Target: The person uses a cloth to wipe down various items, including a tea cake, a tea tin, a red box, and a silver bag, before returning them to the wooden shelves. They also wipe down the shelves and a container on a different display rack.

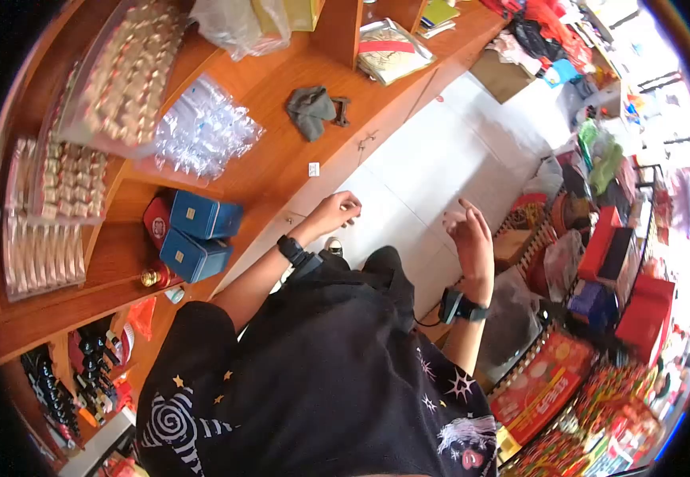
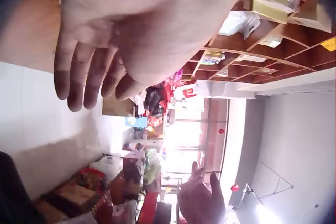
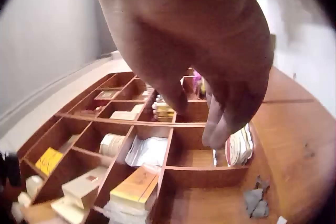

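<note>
Grey cloth (image 1: 308, 113) on wooden counter (image 1: 272, 75), upper centre; tiled floor (image 1: 404, 163), centre. Left hand (image 1: 334, 216), right hand (image 1: 472, 242): fingers loosely bent, empty.

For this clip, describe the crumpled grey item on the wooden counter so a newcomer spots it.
In the head view, find the wooden counter left of the white floor. Between the clear plastic packets and the pale pack with a red band lies the crumpled grey item. Its dull, dark surface sets it apart from those shinier, paler neighbours.
</note>
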Motion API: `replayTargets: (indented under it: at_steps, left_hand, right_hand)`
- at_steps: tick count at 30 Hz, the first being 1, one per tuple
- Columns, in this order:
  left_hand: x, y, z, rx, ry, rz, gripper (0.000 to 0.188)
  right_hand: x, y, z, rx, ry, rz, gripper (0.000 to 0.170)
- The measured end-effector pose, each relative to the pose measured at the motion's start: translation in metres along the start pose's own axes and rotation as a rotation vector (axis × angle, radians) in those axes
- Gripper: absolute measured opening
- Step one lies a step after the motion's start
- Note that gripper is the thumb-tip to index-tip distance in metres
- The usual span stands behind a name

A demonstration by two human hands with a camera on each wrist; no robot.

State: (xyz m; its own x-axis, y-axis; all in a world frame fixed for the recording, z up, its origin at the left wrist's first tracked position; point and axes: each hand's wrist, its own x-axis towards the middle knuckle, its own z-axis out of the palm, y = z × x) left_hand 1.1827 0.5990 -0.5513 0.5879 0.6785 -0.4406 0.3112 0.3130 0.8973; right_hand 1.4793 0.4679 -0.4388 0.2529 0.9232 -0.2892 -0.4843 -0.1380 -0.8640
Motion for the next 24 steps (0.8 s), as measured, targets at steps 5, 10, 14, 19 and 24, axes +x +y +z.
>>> replayTargets:
  at_steps: [5,10,14,19,24]
  left_hand:
    - [0.134,-0.043,-0.032,0.196,0.68,0.27,0.03]
    - [0.211,-0.005,-0.082,0.427,1.19,0.103,0.03]
    - [0.211,0.012,-0.12,1.094,1.465,-0.178,0.055]
    - [0.21,-0.001,-0.147,0.775,1.388,-0.27,0.04]
    - [0.233,0.128,-0.065,0.325,1.15,0.065,0.031]
  right_hand:
    - [0.171,0.013,-0.026,-0.071,-0.039,0.196,0.039]
    - [0.326,0.005,-0.02,-0.292,-0.356,0.301,0.036]
    - [0.403,-0.038,-0.02,-0.344,-0.416,0.307,0.036]
    - [0.467,-0.063,-0.018,-0.374,-0.554,0.424,0.037]
    - [0.449,-0.035,0.036,-0.212,-0.771,0.294,0.054]
